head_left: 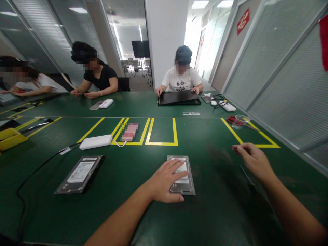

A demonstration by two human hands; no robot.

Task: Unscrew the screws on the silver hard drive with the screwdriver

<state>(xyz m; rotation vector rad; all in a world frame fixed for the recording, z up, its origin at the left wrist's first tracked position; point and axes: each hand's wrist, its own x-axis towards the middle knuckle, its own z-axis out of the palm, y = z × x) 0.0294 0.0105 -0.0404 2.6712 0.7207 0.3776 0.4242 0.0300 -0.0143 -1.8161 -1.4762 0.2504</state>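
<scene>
My left hand (166, 181) lies with spread fingers over a hard drive (188, 188), which rests label up on the green table and is partly covered by the fingers and palm. To the right, my right hand (252, 159) is raised above the table, thumb and fingertips pinched together. Whatever sits in that pinch is too small to make out. Just below this hand lies a thin metal shaft (246, 175) with a yellowish end, like a screwdriver; its dark remainder blends into the table. A second hard drive (79, 174), in a clear bag or sleeve, lies at the left.
A white power bank (96, 141) with cables sits near a pink phone (130, 132). Red scissors (233, 120) and a clear round lid (242, 119) lie at the back right. Across the table a person in white holds a black panel (179, 97). A yellow bin (11, 138) stands far left.
</scene>
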